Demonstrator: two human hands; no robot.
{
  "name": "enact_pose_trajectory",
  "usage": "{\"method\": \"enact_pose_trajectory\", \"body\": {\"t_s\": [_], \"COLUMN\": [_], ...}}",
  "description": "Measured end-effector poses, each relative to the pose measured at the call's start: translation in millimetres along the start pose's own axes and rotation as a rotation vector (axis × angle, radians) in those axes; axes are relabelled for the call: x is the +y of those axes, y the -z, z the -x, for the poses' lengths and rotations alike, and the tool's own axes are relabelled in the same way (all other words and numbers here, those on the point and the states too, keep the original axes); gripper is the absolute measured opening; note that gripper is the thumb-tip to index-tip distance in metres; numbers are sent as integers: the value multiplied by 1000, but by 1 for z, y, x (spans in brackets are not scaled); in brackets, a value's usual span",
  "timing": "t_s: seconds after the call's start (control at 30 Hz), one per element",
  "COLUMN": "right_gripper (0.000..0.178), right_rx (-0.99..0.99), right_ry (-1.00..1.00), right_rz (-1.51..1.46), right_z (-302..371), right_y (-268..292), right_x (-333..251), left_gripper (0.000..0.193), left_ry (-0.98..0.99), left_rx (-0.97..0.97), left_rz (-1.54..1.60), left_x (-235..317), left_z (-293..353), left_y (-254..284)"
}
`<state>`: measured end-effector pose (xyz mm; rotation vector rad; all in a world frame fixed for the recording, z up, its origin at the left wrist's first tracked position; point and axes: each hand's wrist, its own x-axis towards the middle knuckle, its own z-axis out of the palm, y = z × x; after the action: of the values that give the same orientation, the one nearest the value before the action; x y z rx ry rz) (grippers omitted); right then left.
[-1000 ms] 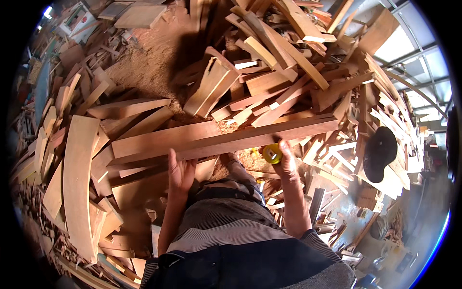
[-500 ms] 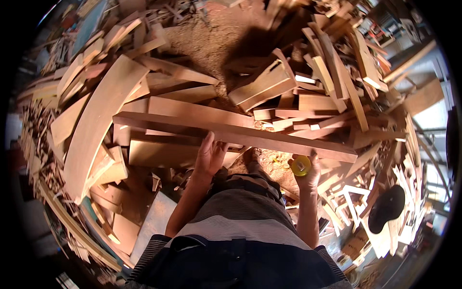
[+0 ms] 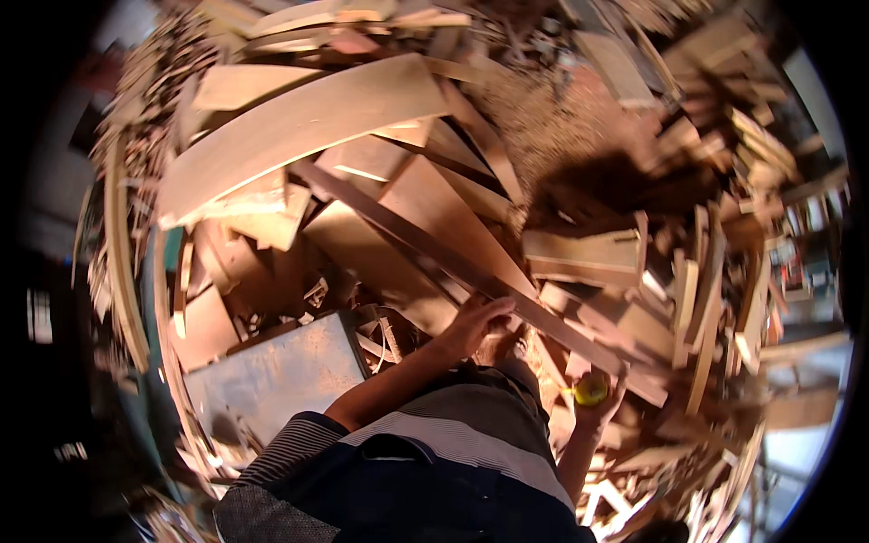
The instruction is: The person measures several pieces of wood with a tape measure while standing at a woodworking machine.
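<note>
A long, narrow, reddish-brown wooden batten (image 3: 425,242) slants across in front of me, its far end up to the left and its near end down to the right. My left hand (image 3: 477,324) is closed on it right of its middle, thumb and fingers at the near edge. Towards the near end, my right hand (image 3: 601,409) holds a round yellow tape measure (image 3: 590,389) against its palm. The fingertips of that hand reach up to the batten's edge; whether they also grip it is hard to see.
Wood offcuts lie heaped all around, among them a wide curved board (image 3: 308,131) at the upper left. A grey metal-topped box (image 3: 281,376) stands at the lower left, left of my arm. Sawdust (image 3: 543,113) covers ground farther off. Some of the surroundings are motion-blurred.
My view has swung to the left, so the pile appears shifted right and turned. The batten, level-ish before, now slopes steeply in the picture. Both hands keep their holds.
</note>
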<state>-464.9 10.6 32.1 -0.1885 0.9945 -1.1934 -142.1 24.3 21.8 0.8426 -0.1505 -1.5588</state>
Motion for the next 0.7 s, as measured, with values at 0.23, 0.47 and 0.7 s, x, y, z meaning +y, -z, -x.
{"method": "enact_pose_trajectory", "body": {"t_s": [0.23, 0.47, 0.7], "right_gripper": [60, 58, 57], "right_rx": [-304, -406, -615], "right_ry": [-111, -243, -346], "right_rz": [-3, 51, 249], "right_z": [-84, -137, -171], "right_y": [46, 75, 35], "right_x": [-52, -155, -184], "left_gripper": [31, 33, 39], "left_ry": [-95, -214, -388], "left_rx": [166, 187, 290], "left_rz": [-97, -9, 104], "left_x": [-38, -114, -152], "left_z": [-8, 7, 28], "left_y": [-56, -125, -139]}}
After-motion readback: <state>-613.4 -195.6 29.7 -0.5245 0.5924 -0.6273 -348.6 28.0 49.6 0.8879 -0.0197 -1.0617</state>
